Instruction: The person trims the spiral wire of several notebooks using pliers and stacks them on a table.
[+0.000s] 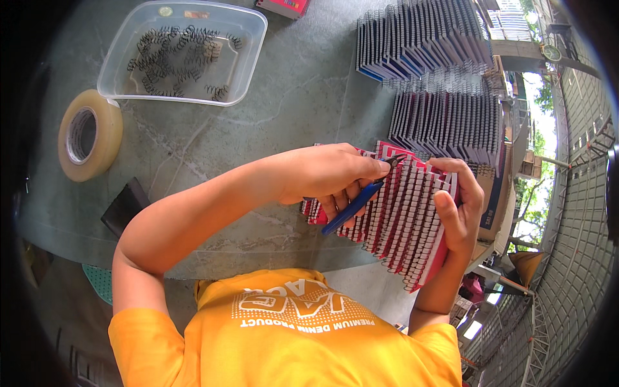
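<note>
My left hand (325,171) is closed around the blue-handled pliers (352,208). Their dark jaws rest at the top edge of a row of red spiral notebooks (403,222), close to the wire coils. At the right end of that row, my right hand (461,201) curls its fingers over the last cover and grips the bunch. The notebooks stand packed side by side with their coiled spines toward me. My left fingers hide part of the row's left end.
A clear plastic box (255,61) of loose black wire coils sits at the far left. Near it are a roll of tape (109,135) and a dark flat object (126,206). Stacks of spiral notebooks (445,122) line the table's right side. Another red notebook (287,6) lies far back.
</note>
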`<state>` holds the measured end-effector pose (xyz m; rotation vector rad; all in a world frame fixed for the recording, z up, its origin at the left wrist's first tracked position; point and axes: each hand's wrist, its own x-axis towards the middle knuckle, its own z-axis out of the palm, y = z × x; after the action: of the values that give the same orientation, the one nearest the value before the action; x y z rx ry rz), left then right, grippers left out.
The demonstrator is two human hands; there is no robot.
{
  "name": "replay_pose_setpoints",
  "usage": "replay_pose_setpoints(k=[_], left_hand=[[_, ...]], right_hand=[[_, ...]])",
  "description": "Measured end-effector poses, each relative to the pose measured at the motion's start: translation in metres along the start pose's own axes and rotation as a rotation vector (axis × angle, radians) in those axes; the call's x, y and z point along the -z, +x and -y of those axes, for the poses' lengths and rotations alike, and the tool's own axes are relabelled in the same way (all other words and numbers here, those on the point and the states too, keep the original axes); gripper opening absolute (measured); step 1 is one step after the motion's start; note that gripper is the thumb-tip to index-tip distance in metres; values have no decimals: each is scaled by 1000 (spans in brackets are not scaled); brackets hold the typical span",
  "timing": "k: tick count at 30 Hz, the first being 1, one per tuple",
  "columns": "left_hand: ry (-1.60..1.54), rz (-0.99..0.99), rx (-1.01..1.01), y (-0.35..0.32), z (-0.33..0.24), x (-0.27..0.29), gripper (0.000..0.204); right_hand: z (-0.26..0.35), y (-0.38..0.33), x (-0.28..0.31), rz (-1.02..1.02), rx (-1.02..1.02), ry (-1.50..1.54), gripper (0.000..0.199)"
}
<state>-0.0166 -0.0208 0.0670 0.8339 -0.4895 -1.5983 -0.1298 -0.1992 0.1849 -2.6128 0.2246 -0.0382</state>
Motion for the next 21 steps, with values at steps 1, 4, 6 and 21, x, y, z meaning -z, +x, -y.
replay_pose_setpoints(k=[1, 4, 6, 21], left_hand=[[-29, 13, 32, 2, -2, 1, 58], [-241, 104, 85, 4, -3, 2, 54], [81, 45, 19, 7, -2, 5, 50], [-57, 53, 37, -6, 2, -12, 50]], right_hand=[[-1, 0, 0, -6, 5, -2, 54], [-2, -2, 0, -17, 11, -7, 55], [0, -1, 0, -17, 7, -13, 55], [4, -1, -2, -1, -26, 9, 54]])
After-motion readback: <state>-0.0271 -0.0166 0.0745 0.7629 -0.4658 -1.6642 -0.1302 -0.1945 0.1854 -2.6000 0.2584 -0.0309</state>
